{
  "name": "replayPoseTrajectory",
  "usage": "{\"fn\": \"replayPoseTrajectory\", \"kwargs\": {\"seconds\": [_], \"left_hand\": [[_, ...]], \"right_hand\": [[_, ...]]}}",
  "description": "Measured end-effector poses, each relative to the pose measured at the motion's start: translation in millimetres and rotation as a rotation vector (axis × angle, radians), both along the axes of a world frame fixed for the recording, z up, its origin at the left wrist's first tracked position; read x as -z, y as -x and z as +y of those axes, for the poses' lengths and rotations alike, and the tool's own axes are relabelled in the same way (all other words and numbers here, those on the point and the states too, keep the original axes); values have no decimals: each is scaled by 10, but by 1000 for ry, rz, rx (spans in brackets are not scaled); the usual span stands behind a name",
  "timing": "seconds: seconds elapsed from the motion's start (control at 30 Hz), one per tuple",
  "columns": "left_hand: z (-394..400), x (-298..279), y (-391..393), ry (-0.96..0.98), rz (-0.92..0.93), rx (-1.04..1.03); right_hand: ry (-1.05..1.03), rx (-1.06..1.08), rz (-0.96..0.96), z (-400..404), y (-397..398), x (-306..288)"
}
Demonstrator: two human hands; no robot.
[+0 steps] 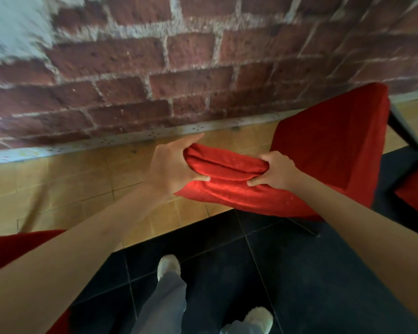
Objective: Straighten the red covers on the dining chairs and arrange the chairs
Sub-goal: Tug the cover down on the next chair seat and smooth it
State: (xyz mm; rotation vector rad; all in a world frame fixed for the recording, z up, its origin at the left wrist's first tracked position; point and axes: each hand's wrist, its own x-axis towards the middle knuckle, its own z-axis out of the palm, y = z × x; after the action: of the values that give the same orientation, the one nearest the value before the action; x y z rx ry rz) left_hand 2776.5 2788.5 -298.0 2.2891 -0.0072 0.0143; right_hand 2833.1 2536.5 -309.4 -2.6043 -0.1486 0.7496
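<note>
From above, looking down past the person's own arms, the red velvety fabric cover (pixel 239 182) sits over the top of a dining chair's backrest, bunched into a thick fold along the upper edge. The left hand (pixel 171 165) grips the left end of that fold: the thumb lies pressed across the front face of the cloth while the fingers (pixel 193 138) curl over the top and behind it, so the fabric is caught between thumb and fingers. The right hand (pixel 273 172) holds the right end the same way, its fingers curled down over the fold and their tips pressed into the front of the cover. The fold runs straight between the two hands. Beyond it, the red-covered chair seat (pixel 331 143) stretches toward the rough red brick wall (pixel 155 68), with a thin black metal chair leg (pixel 403 128) showing at its far right corner. The chair stands where tan floor tiles (pixel 70 186) meet black floor tiles (pixel 299 273). Another red-covered shape (pixel 7 249) shows at the lower left edge, and pale shoes (pixel 168 265) below grey trousers (pixel 164 307) stand on the black tiles.
</note>
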Motion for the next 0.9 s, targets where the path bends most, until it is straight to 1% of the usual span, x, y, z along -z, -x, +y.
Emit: {"fn": "replayPoseTrajectory", "kwargs": {"seconds": [0.13,0.43,0.73,0.9], "left_hand": [[-264,-302,-6,-18,-38,36],[-792,-783,47,10,-160,67],[-1142,-987,97,76,-222,96],[-1337,-1140,131,60,-252,139]], "right_hand": [[-94,74,13,-266,39,-204],[-315,225,-64,-806,138,-440],[-505,260,-80,-1169,243,-583],[-616,289,-47,-1367,308,-707]]}}
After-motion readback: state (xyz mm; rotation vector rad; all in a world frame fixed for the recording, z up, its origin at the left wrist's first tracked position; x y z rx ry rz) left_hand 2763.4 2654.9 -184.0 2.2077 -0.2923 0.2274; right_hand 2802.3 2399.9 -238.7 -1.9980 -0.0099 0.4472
